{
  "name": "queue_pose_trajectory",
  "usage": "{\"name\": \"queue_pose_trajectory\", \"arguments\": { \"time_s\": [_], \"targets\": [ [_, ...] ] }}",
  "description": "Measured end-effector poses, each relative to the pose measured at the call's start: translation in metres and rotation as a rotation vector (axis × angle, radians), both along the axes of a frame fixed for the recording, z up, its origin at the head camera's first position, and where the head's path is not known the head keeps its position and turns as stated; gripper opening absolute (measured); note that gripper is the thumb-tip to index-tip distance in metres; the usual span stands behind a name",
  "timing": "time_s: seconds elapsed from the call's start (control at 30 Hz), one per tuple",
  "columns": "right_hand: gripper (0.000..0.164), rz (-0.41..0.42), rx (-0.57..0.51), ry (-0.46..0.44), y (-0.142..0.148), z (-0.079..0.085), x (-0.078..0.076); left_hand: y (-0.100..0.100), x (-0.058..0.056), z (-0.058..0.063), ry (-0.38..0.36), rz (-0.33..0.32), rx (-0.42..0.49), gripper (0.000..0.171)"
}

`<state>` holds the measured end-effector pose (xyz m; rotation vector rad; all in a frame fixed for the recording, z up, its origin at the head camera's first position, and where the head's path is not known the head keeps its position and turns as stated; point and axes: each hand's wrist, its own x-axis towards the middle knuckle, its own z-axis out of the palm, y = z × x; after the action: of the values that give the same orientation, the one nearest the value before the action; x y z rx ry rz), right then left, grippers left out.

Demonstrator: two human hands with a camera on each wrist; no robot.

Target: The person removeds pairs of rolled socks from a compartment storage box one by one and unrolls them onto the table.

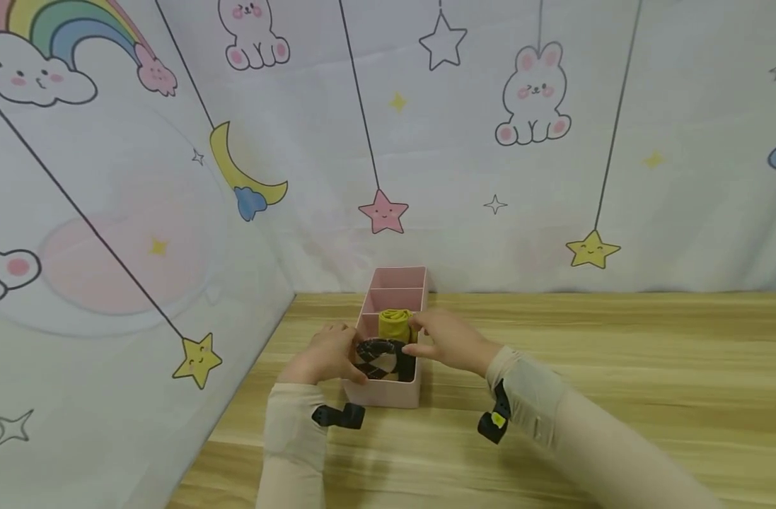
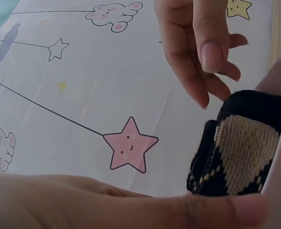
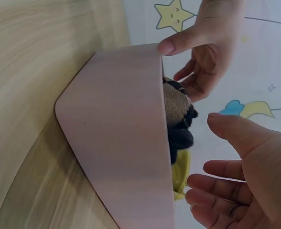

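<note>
A long pink divided box (image 1: 383, 394) stands on the table. Its front holds a folded black knit sock (image 1: 375, 366) with beige diamonds, also in the left wrist view, the sock (image 2: 248, 152). Just behind sits a rolled yellow cloth (image 1: 395, 326). My left hand (image 1: 324, 353) is at the box's front left corner; in the right wrist view its thumb rests on the rim and its fingers are beside the sock. Over the right rim, my right hand (image 1: 454, 343) has its fingers apart near the yellow roll and the sock. It grips nothing in the right wrist view.
Two compartments at the back of the box show bare pink walls. The wood-grain table (image 1: 617, 382) extends to the right. A white printed cloth (image 1: 464, 247) hangs behind, and another side of it borders the table on the left.
</note>
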<state>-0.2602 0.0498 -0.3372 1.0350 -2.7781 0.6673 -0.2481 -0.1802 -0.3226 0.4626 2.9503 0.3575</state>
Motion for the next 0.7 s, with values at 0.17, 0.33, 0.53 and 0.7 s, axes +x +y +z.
{"name": "queue_pose_trajectory", "arguments": {
  "time_s": [0.17, 0.33, 0.53, 0.7],
  "targets": [
    [0.051, -0.003, 0.075, -0.024, -0.018, -0.005, -0.006, -0.001, -0.001, -0.002, 0.018, -0.015, 0.001, 0.048],
    [0.05, 0.01, 0.125, -0.015, -0.032, -0.007, -0.009, -0.003, -0.002, -0.003, 0.034, -0.032, 0.002, 0.047],
    [0.046, 0.006, 0.169, 0.031, -0.04, -0.008, -0.008, -0.003, -0.002, -0.004, 0.013, -0.02, 0.008, 0.05],
    [0.044, -0.021, 0.189, 0.05, -0.043, -0.009, -0.006, -0.002, -0.002, -0.004, 0.007, -0.015, 0.011, 0.046]
  ]
}}
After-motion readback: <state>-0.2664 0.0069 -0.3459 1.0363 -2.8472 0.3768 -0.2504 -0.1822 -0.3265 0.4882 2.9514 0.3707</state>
